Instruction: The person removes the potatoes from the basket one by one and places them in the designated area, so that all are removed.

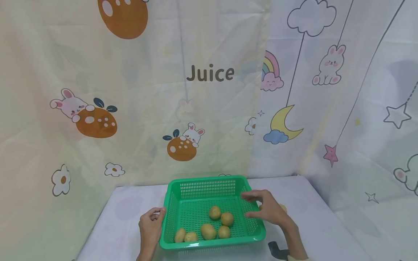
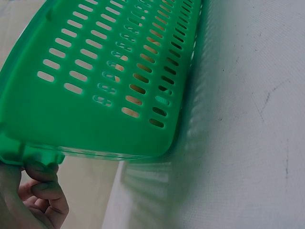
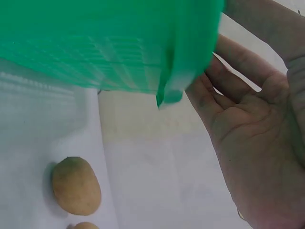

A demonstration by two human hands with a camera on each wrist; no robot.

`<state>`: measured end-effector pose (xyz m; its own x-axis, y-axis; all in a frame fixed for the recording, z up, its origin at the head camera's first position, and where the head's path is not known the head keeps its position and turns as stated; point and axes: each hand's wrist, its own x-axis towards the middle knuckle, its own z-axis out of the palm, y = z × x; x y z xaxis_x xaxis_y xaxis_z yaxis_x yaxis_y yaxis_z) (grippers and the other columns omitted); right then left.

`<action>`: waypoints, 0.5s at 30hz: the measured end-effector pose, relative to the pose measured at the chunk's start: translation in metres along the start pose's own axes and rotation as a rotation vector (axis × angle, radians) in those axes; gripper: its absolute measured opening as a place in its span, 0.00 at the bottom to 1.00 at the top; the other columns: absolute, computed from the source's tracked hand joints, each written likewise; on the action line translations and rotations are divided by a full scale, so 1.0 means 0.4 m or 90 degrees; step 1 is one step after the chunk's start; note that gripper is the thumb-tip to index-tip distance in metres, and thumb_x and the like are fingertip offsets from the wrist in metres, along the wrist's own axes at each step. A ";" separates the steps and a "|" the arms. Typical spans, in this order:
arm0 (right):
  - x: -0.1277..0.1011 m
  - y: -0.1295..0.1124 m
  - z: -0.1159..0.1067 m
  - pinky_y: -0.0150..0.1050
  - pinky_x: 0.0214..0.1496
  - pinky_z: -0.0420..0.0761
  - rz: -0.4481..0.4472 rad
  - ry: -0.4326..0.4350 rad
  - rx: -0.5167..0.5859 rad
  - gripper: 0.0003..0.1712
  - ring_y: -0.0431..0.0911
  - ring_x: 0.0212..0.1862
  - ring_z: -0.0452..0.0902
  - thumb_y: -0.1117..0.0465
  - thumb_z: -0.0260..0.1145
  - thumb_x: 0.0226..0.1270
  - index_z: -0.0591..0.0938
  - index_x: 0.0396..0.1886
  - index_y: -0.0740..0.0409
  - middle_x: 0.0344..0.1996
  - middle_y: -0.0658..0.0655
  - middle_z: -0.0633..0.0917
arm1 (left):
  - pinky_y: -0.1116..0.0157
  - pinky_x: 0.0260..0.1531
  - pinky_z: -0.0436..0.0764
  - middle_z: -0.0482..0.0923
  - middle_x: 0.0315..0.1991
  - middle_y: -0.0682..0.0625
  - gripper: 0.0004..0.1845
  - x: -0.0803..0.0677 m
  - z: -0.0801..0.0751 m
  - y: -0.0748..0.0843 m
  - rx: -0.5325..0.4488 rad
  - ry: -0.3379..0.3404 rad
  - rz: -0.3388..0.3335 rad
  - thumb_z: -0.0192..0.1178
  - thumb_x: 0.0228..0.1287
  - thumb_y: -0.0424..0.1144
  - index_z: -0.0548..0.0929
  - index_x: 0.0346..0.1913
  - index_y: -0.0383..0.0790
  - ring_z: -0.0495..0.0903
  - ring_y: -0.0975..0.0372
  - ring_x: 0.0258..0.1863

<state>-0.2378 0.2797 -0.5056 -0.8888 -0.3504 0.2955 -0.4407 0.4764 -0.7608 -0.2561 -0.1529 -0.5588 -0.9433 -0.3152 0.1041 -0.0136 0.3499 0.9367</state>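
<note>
A green plastic basket with slotted walls stands on the table, holding several potatoes. At its left side my left hand grips the rim, fingers curled beneath the edge in the left wrist view. My right hand is by the right rim, thumb and fingers spread apart with nothing held between them. In the right wrist view the open palm faces the basket's corner. On the table to the right of the basket lies a potato, partly hidden behind the right hand in the head view.
A white-covered table carries everything. Behind it hangs a printed curtain, with another printed cloth to the right. Another potato shows at the bottom of the right wrist view. A dark curved object is below the right wrist.
</note>
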 end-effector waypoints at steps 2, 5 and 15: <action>0.005 -0.004 0.009 0.46 0.64 0.88 0.003 -0.006 -0.006 0.39 0.50 0.59 0.90 0.52 0.87 0.58 0.85 0.67 0.61 0.58 0.57 0.92 | 0.69 0.19 0.81 0.86 0.20 0.48 0.15 0.001 -0.001 0.000 0.001 0.000 -0.001 0.65 0.80 0.39 0.90 0.49 0.26 0.82 0.59 0.16; 0.015 -0.009 0.022 0.50 0.63 0.88 0.005 -0.020 -0.009 0.39 0.48 0.59 0.90 0.51 0.88 0.58 0.86 0.67 0.60 0.58 0.55 0.92 | 0.69 0.19 0.81 0.86 0.20 0.48 0.16 0.000 -0.001 0.001 0.002 -0.001 -0.006 0.64 0.80 0.40 0.90 0.49 0.26 0.82 0.59 0.16; 0.041 -0.025 0.052 0.58 0.63 0.87 0.029 -0.059 -0.039 0.40 0.46 0.57 0.89 0.53 0.89 0.54 0.86 0.66 0.57 0.59 0.54 0.92 | 0.69 0.19 0.80 0.87 0.20 0.48 0.16 -0.002 -0.002 0.003 -0.001 0.000 -0.004 0.65 0.80 0.40 0.90 0.50 0.26 0.82 0.60 0.16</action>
<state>-0.2453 0.2524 -0.5053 -0.8937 -0.3993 0.2044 -0.4096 0.5404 -0.7350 -0.2550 -0.1531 -0.5575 -0.9432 -0.3171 0.0989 -0.0182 0.3467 0.9378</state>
